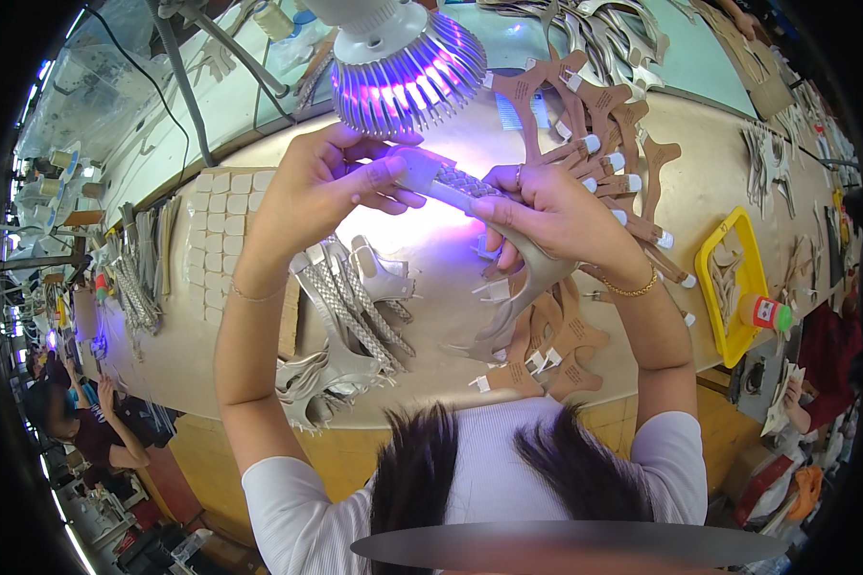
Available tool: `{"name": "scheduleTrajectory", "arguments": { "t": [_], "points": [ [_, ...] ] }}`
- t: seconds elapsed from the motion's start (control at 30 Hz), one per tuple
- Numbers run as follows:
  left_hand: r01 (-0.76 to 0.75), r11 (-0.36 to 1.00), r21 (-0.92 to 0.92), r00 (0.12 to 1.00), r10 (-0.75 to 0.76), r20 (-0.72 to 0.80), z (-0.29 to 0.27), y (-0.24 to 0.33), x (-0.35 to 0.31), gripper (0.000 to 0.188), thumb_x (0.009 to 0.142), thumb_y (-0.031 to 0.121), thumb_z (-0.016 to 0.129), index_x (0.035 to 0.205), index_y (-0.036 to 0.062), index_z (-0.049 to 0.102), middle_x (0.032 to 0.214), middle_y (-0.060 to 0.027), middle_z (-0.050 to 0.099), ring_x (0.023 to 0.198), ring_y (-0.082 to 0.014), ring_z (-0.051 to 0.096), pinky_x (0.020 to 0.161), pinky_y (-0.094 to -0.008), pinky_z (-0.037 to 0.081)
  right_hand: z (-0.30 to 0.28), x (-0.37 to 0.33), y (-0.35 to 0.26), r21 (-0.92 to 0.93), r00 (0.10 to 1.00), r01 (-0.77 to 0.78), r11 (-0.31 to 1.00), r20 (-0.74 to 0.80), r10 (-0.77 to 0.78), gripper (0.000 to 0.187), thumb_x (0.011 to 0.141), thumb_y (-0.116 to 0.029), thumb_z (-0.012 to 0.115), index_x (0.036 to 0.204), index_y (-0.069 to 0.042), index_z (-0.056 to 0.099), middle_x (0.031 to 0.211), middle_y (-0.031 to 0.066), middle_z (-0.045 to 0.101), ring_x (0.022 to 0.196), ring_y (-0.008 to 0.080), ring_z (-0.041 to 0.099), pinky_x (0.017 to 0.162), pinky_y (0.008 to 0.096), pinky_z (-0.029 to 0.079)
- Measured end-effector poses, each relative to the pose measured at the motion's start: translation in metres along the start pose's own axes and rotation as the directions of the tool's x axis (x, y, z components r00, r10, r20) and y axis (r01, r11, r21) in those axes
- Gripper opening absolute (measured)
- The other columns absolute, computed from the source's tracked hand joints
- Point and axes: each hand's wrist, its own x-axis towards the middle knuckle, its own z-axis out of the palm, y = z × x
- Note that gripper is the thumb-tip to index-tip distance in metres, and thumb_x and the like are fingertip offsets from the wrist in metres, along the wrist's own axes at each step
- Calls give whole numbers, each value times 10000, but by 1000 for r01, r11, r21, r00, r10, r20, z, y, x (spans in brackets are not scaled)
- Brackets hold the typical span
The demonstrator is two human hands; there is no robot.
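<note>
Under the glowing lamp point(408, 72), I hold a silvery shoe strap piece with a braided band point(462, 184) in both hands. My right hand point(551, 216) is closed around its braided part, thumb on top. The wider pale grey part point(527, 283) of the piece hangs below that hand. At the strap's smooth flat end, my left hand point(331, 187) pinches with thumb and forefinger, the other fingers loosely curled. Purple-white light falls on the strap and fingertips. Below my left wrist lies a pile of silvery braided strap pieces point(350, 311).
Brown-backed strap pieces point(609, 105) fan out on the right, with more point(547, 350) nearer me. A yellow tray point(732, 335) holds small parts and a green-capped jar point(765, 312). A sheet of pale squares point(225, 225) lies left. Other people point(91, 436) work at both sides.
</note>
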Motion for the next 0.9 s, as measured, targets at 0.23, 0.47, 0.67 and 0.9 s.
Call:
{"name": "scheduleTrajectory", "arguments": {
  "t": [0.23, 0.47, 0.67, 0.9],
  "points": [
    [83, 995, -52, 995, -86, -56, -3, -1, -1, 307, 913, 181, 573, 1074, -81, 563, 947, -177, 647, 760, -251, 689, 626, -278, 579, 1, -2, -2, -7, 1000, -11, 1000, -23, 11, 275, 944, -204, 511, 971, 64, 562, 702, 85, 625, 548, 148, 644, 508, 265, 537],
    [121, 992, -26, 989, -123, -84, -4, -3, -3, 307, 932, 218, 547, 1024, -72, 596, 866, -152, 668, 753, -223, 690, 632, -265, 567, 2, -2, -3, -17, 1000, 0, 1000, -19, -1, 269, 943, -202, 512, 968, 61, 565, 700, 81, 627, 539, 143, 639, 503, 260, 533],
    [55, 998, 33, 992, -51, -115, -2, -7, -2, 327, 924, 250, 563, 1006, -64, 597, 827, -149, 673, 717, -205, 690, 603, -251, 563, 2, -3, -4, -15, 1000, -4, 1000, -21, 3, 274, 943, -203, 514, 977, 63, 570, 690, 77, 629, 530, 143, 636, 501, 262, 528],
    [29, 998, 47, 992, -23, -126, -2, -7, -2, 333, 927, 257, 559, 998, -66, 604, 818, -153, 675, 702, -204, 691, 592, -244, 561, 2, -1, -3, -20, 1000, 7, 1000, -24, -8, 275, 942, -212, 520, 959, 58, 573, 689, 81, 634, 539, 143, 639, 498, 263, 521]
  ]
}}
